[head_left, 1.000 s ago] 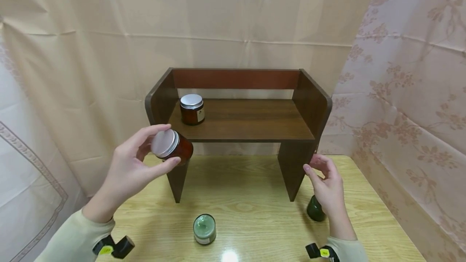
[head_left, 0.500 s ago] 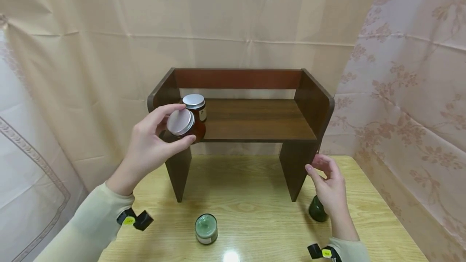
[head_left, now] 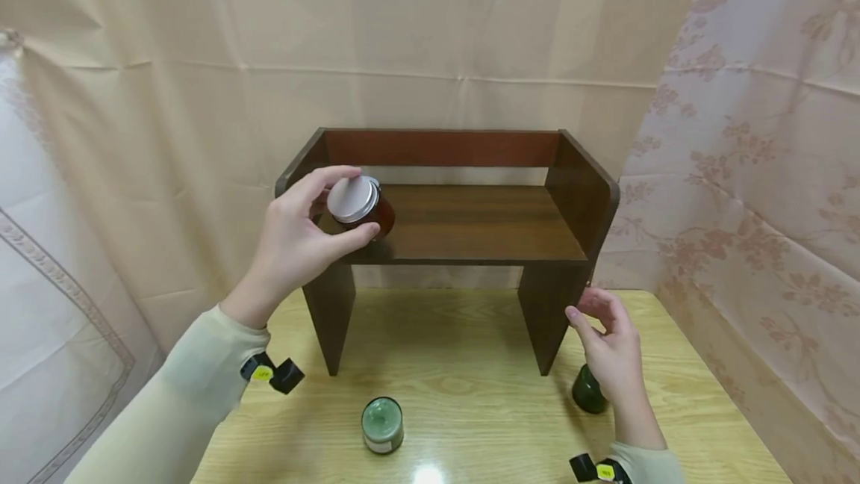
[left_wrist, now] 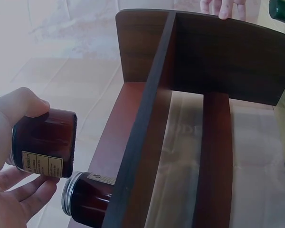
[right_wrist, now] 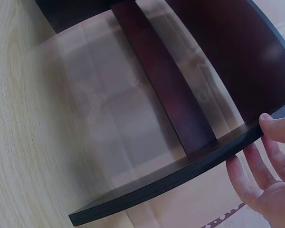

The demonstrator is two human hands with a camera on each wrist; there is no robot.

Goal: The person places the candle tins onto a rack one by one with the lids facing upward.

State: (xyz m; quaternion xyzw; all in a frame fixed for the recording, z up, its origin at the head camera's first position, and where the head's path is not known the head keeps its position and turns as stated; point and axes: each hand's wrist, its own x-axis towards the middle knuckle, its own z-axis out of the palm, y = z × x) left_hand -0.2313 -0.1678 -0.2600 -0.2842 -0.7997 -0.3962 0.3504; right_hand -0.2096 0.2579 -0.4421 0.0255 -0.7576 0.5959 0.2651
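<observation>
Left hand [head_left: 295, 234] pinches tilted amber jar [left_wrist: 47, 135] across its sides, likely keeping base free; right hand [head_left: 611, 342] pinches shelf [head_left: 470, 222] side panel [head_left: 581, 196], presumably as brace

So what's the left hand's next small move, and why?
I'd probably ease the left hand slightly right before lowering the held jar: it hides most of the standing jar in the head view, and the left wrist view shows its base off the shelf, seemingly close to that jar's lid. The right hand grips the shelf's side, likely steadying it.
</observation>
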